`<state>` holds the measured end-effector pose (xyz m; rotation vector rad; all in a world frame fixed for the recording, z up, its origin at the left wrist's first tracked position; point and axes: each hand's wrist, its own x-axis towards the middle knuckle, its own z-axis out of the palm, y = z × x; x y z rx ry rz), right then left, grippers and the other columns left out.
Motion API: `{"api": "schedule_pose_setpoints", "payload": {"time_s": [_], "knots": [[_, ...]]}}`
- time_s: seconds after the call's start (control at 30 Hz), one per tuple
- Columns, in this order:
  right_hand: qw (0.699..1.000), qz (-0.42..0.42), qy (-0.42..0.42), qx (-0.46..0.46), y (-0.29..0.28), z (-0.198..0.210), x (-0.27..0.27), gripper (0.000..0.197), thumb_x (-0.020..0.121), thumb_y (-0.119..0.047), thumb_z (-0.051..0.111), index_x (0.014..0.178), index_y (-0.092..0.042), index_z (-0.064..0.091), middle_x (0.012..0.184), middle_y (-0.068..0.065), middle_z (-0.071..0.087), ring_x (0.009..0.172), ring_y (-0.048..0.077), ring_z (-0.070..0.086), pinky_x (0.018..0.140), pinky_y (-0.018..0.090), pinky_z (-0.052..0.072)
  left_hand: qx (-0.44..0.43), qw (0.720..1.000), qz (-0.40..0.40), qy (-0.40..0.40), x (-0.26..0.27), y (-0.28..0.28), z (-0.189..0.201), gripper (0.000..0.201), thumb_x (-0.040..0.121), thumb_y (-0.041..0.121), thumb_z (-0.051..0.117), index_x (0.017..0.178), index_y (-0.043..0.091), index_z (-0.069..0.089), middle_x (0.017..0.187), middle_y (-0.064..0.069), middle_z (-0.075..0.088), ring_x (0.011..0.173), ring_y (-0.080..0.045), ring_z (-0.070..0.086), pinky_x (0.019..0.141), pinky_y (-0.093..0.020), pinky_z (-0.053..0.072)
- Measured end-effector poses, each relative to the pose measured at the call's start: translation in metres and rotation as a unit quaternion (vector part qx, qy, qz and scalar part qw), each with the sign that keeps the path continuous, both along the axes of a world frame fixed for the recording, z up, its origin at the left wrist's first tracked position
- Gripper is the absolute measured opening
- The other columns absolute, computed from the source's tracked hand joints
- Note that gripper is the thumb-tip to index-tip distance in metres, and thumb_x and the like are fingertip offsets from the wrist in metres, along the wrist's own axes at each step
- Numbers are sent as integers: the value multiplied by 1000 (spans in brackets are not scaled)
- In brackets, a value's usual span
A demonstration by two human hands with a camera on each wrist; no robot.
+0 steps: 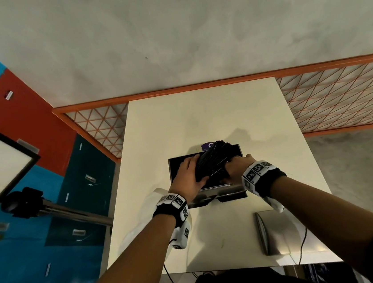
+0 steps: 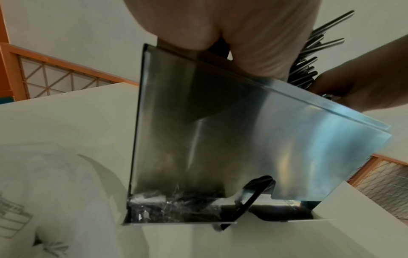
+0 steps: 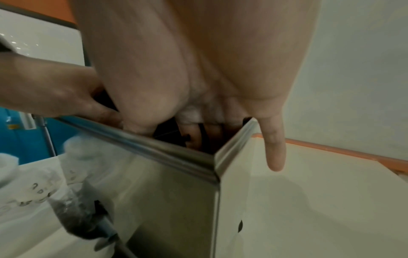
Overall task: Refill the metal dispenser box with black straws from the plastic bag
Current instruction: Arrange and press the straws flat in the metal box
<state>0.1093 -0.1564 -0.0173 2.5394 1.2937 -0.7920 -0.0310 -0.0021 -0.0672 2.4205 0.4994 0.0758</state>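
The metal dispenser box stands in the middle of the white table with its top open. A bundle of black straws lies slanted over the opening, its far end sticking up past the back rim. My left hand grips the bundle's near left side. My right hand holds it from the right, fingers down inside the box and the little finger stretched outside the right wall. In the left wrist view the straws fan out above the shiny front panel.
The crumpled plastic bag lies on the table left of the box. A flat metal lid rests at the near right. A purple item peeks out behind the box. An orange mesh railing runs behind the table; a tripod stands left.
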Motion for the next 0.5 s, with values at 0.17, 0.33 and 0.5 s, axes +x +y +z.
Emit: {"api": "schedule_pose_setpoints", "payload": {"time_s": [0.17,0.33,0.5], "knots": [[999,-2,26,-19,1,0,-2,63,85,-74,44,127,-29,55,121,0,63,112,27,57,96,49,36,2,1000,1,2,0,0,0,78,92,36,70,157,18,30,151,-3,38,140,-19,37,117,-34,36],[997,-14,66,-28,10,4,0,82,72,-84,44,137,-35,47,128,0,62,112,25,59,92,41,44,2,1000,3,-2,0,0,0,78,91,34,71,156,18,31,150,-2,39,139,-20,38,116,-35,36],[993,12,113,-26,22,0,8,91,61,-85,49,140,-42,42,139,-3,55,123,24,53,104,39,42,-4,1000,6,-4,0,0,-1,78,91,32,72,156,18,32,150,-2,39,139,-19,38,116,-33,35]]}}
